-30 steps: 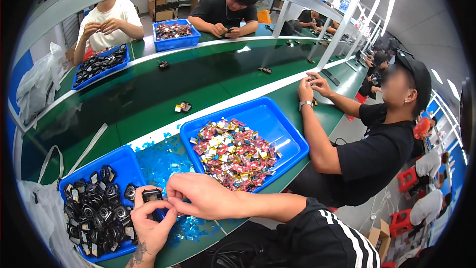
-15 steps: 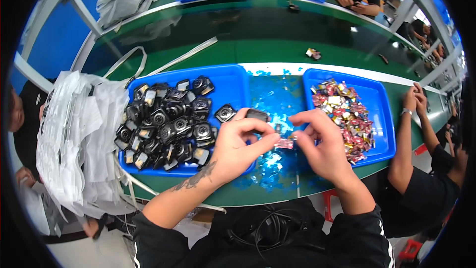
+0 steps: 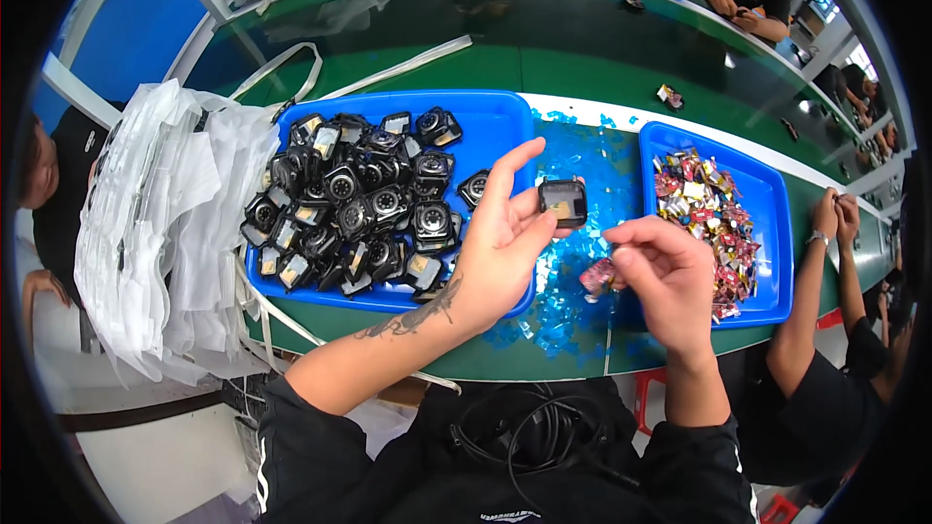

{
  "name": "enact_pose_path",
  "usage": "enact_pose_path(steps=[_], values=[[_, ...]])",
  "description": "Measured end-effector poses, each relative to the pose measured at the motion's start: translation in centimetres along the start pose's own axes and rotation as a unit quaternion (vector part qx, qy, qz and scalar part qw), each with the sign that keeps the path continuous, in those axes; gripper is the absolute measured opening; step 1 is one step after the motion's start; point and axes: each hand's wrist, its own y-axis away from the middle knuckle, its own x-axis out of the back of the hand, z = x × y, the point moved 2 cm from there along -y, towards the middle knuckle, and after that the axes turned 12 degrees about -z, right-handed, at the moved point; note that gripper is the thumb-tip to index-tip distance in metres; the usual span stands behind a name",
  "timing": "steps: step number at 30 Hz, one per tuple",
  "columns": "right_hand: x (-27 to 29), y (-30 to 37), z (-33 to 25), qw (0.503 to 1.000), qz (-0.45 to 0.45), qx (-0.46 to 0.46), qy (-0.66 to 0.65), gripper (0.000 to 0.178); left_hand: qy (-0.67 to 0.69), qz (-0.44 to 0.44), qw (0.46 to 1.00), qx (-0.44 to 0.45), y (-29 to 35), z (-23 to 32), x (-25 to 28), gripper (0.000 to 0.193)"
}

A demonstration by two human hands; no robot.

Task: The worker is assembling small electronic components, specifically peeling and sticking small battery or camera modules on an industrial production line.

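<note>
My left hand [image 3: 503, 250] holds a black square watch case [image 3: 563, 202] between thumb and fingers, its hollow side up and a tan patch inside; the index finger is stretched out. My right hand [image 3: 670, 277] pinches a small pink piece with metallic bits [image 3: 598, 277], just below and apart from the case. Beside my left hand is a blue tray [image 3: 516, 121] heaped with black watch cases [image 3: 357, 204], many showing round backs. To the right of my right hand, another blue tray [image 3: 773, 243] holds a pile of small pink, gold and silver pieces [image 3: 714, 223].
Shiny blue film scraps [image 3: 558, 315] litter the green table [image 3: 466, 361] between the trays. White packing sheets [image 3: 165, 233] are stacked at the left. A white strap [image 3: 398, 68] lies beyond the trays. Co-workers' arms [image 3: 811, 291] are close on the right.
My hands have drawn apart. The watch case in my left hand has tilted up into fuller view, and the pink piece is now in my right fingers, away from the case. The view has shifted.
</note>
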Motion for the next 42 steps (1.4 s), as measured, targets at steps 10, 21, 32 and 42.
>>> enact_pose_path(steps=[10,21,32,42], values=[[-0.5,-0.5,-0.2,0.963,-0.036,0.086,0.252,0.016,-0.464,-0.035,0.880,-0.099,0.2,1.8,-0.3,0.035],[-1.8,-1.0,1.7,0.972,-0.073,0.005,-0.225,0.013,-0.127,-0.024,0.992,0.004,1.3,0.8,0.2,0.040],[0.2,0.3,-0.8,0.983,0.088,0.055,0.151,0.019,-0.004,-0.111,0.991,0.081,0.2,0.2,-0.6,0.043],[-1.7,-0.8,-2.2,0.957,0.122,0.083,0.250,0.010,-0.007,-0.121,0.991,0.055,0.7,0.3,-0.1,0.043]])
